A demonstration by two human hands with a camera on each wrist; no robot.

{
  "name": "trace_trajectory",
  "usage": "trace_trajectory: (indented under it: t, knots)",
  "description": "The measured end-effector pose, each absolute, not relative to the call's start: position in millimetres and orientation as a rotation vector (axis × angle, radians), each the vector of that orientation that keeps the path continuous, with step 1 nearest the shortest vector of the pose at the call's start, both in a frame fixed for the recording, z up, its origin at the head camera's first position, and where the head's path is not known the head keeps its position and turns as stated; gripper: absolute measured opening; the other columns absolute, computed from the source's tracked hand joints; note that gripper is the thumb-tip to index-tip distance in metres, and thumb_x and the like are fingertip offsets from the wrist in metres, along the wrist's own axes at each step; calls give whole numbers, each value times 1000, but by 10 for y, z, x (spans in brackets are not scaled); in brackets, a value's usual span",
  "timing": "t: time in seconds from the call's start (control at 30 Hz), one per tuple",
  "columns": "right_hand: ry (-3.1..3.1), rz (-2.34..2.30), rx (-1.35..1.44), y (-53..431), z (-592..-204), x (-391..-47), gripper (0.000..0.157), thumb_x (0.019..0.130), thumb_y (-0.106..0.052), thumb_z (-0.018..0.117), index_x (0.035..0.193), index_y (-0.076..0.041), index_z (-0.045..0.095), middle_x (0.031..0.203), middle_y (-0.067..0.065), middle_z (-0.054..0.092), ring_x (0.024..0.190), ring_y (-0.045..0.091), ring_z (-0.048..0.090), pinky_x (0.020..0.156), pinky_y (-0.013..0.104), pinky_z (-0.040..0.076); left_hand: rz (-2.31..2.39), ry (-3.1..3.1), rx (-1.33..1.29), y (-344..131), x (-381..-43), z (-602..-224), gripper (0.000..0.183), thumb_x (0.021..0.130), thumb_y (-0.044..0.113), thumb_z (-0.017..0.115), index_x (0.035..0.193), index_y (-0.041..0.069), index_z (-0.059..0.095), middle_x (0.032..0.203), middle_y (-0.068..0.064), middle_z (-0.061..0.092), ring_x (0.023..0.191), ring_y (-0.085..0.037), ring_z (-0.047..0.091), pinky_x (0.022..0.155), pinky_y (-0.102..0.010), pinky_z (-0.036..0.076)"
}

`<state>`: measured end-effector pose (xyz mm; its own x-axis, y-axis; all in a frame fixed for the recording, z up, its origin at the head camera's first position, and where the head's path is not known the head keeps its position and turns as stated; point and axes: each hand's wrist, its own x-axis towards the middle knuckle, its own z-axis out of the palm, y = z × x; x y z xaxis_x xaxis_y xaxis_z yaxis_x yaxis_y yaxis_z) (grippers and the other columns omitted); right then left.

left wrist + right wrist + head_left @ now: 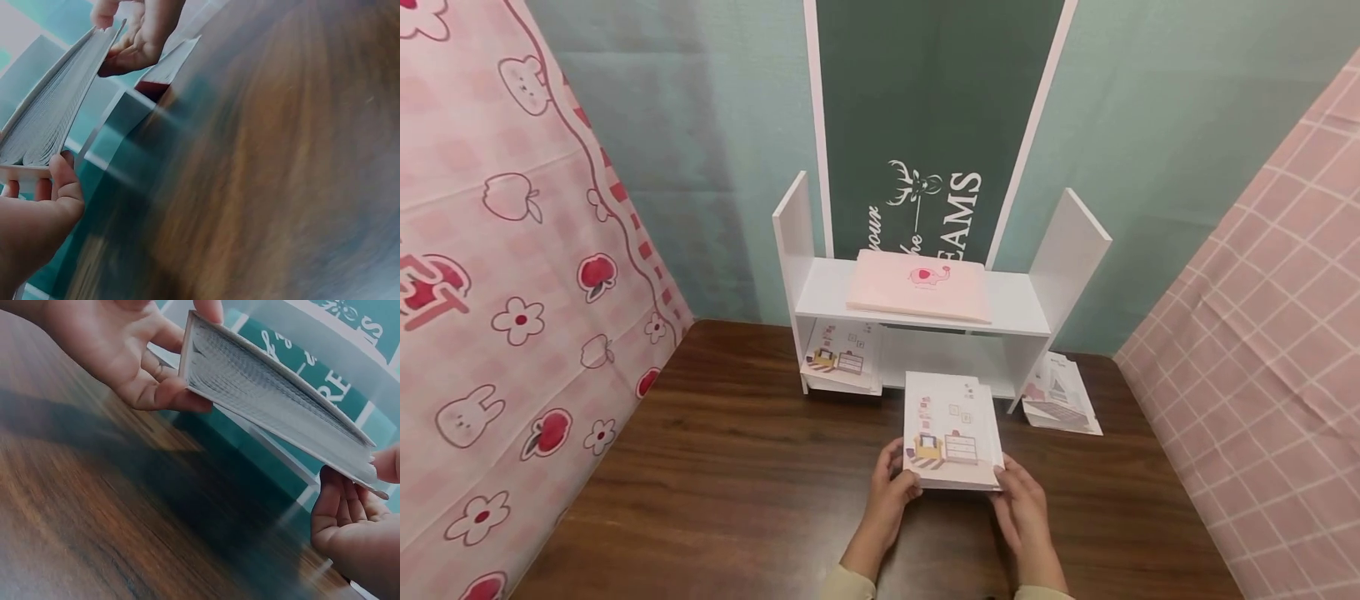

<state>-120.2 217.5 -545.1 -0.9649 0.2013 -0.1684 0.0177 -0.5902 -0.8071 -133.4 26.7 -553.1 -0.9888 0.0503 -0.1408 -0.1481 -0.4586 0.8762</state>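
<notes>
A thick white book (951, 429) with a drawing of a yellow armchair and a dresser on its cover is held between both hands, in front of the shelf. My left hand (891, 492) pinches its near left corner, thumb on top. At the near right corner, my right hand (1022, 504) grips it the same way. Seen from the left wrist, the book's page edges (59, 103) fan between two stiff covers, with the left hand (37, 231) low. From the right wrist, the book (269, 394) is above the table, with the right hand (356, 531) at its right end.
A white two-level shelf (1037, 292) stands against the back curtain. On its upper board lies a pink elephant-print item (921, 287). A similar book (842, 358) lies in the lower left, and white illustrated books (1060, 396) lie right of the shelf. Brown wooden table (737, 500) spreads below.
</notes>
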Motion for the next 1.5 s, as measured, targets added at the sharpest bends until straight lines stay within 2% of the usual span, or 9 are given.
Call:
trace_trajectory:
  t: [0.23, 0.37, 0.77, 0.97, 1.17, 1.27, 1.37, 1.43, 1.5]
  knots:
    - [-1369, 2785, -64, 2142, -5469, -1252, 47, 87, 17, 27, 107, -7, 62, 103, 4, 62, 88, 15, 58, 76, 26, 44, 2636, 1534, -119, 99, -1435, -5521, 62, 72, -7, 48, 133, -1, 38, 97, -10, 53, 67, -13, 49, 59, -24, 46]
    - [-1376, 2811, 53, 2130, -5463, -1298, 48, 84, 19, 25, 112, -4, 57, 108, 6, 61, 93, 16, 58, 78, 28, 45, 2662, 1526, -130, 28, -1469, -5496, 61, 73, -7, 48, 133, -2, 37, 101, -11, 54, 68, -15, 50, 59, -24, 46]
    - [-1559, 2708, -92, 2049, -5434, -1479, 41, 83, 21, 33, 120, 8, 45, 102, 4, 61, 83, 13, 58, 74, 25, 47, 2688, 1583, -112, -70, -1638, -5432, 53, 76, -6, 51, 129, -4, 42, 102, -11, 55, 68, -16, 50, 62, -25, 46]
    - [-1417, 2798, -88, 2003, -5432, -1604, 48, 81, 23, 29, 128, 15, 36, 107, 8, 59, 90, 17, 57, 78, 27, 46, 2689, 1629, -121, -91, -1747, -5391, 51, 78, -7, 57, 127, -3, 43, 98, -10, 57, 66, -15, 52, 62, -25, 47]
    - [-1306, 2868, -104, 1954, -5423, -1732, 52, 84, 22, 27, 136, 18, 22, 111, 9, 56, 98, 17, 55, 83, 27, 45, 2683, 1640, -113, -151, -1899, -5342, 52, 75, -10, 52, 125, -1, 42, 103, -11, 57, 69, -15, 53, 63, -27, 49]
    - [-1185, 2912, -217, 1934, -5409, -1786, 46, 86, 21, 27, 131, 14, 35, 107, 11, 57, 96, 17, 56, 83, 26, 46, 2678, 1663, -102, -162, -1976, -5297, 51, 75, -10, 52, 124, -1, 44, 104, -13, 57, 69, -15, 54, 63, -28, 50]
    - [-1050, 2942, -313, 1913, -5395, -1839, 39, 86, 21, 26, 113, 9, 52, 103, 12, 58, 93, 18, 56, 82, 26, 46, 2673, 1688, -101, -151, -2042, -5266, 51, 74, -9, 52, 123, -2, 44, 102, -13, 57, 68, -16, 54, 62, -28, 51]
    - [-1008, 2950, -327, 1898, -5389, -1880, 38, 86, 20, 25, 106, 6, 55, 100, 12, 57, 89, 19, 54, 80, 25, 46, 2670, 1701, -110, -136, -2083, -5254, 51, 74, -9, 52, 124, -2, 45, 101, -12, 57, 67, -16, 54, 62, -28, 51]
    - [-1017, 2948, -311, 1884, -5384, -1920, 38, 86, 19, 25, 109, 7, 52, 100, 12, 55, 86, 18, 52, 77, 24, 44, 2661, 1725, -121, -124, -2119, -5242, 51, 74, -8, 52, 125, -1, 46, 99, -11, 56, 66, -16, 54, 63, -28, 51]
